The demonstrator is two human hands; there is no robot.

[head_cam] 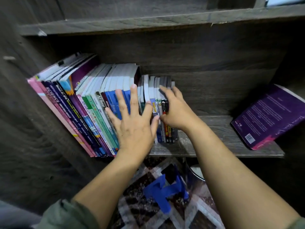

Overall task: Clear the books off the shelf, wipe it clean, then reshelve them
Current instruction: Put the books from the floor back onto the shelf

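A row of tall books [79,103] leans left on the dark wooden shelf [214,129]. Beside them on the right stand several smaller books [158,90], upright. My left hand [132,123] lies flat with fingers spread against the spines of the blue books in the middle. My right hand [175,109] wraps around the right side of the small books, fingers over their tops and thumb on the spines. A purple book [267,116] leans alone against the shelf's right wall.
An upper shelf board [148,20] runs overhead. Below the shelf, a blue cloth [166,192] lies on a patterned rug [148,204]. A round dark container [196,171] sits under the shelf edge. The shelf's left wall [24,113] is close to the books.
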